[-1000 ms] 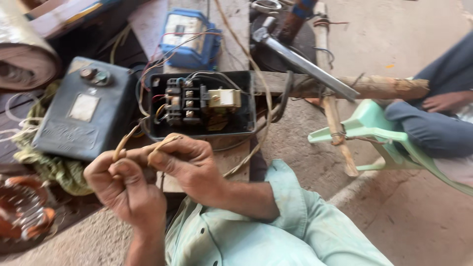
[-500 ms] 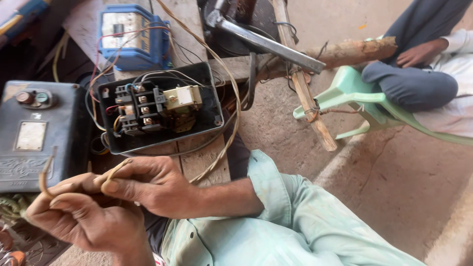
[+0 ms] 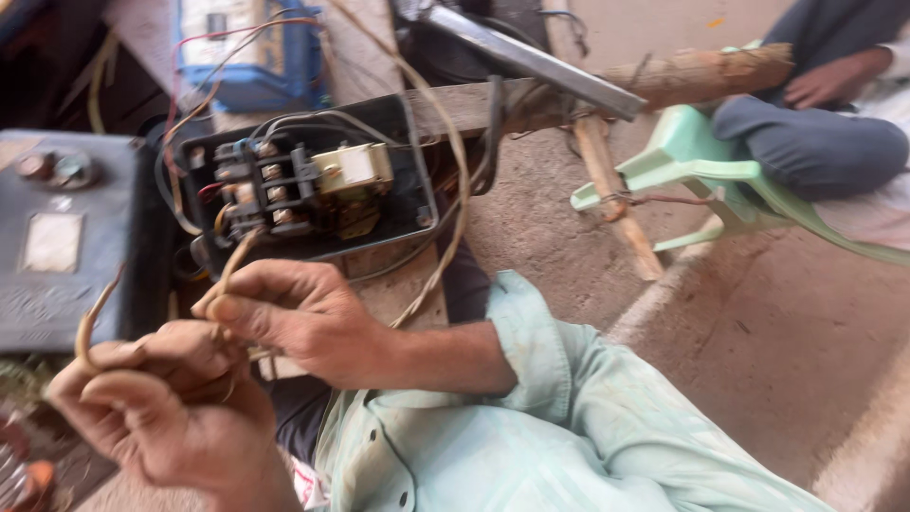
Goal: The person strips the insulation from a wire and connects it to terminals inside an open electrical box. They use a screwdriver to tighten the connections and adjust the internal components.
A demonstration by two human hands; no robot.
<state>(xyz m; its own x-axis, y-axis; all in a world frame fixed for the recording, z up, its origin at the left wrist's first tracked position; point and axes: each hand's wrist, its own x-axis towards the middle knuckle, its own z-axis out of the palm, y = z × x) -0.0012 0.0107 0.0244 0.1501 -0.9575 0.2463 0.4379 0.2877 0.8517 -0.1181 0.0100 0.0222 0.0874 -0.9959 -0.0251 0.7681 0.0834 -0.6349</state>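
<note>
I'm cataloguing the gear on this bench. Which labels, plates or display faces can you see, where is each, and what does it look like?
Pale rectangular plate: front of the grey lid at far left, below two round buttons; blurred.
White rectangular face panel: on the blue box at top, behind the open black starter box; partly cropped.
Small white tag with red marks: on the shirt hem, bottom centre.
No screens or packages.

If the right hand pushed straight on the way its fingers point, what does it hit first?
Probably the left hand: the right hand points left along the tan wire they both pinch. Depth is unclear.
</note>
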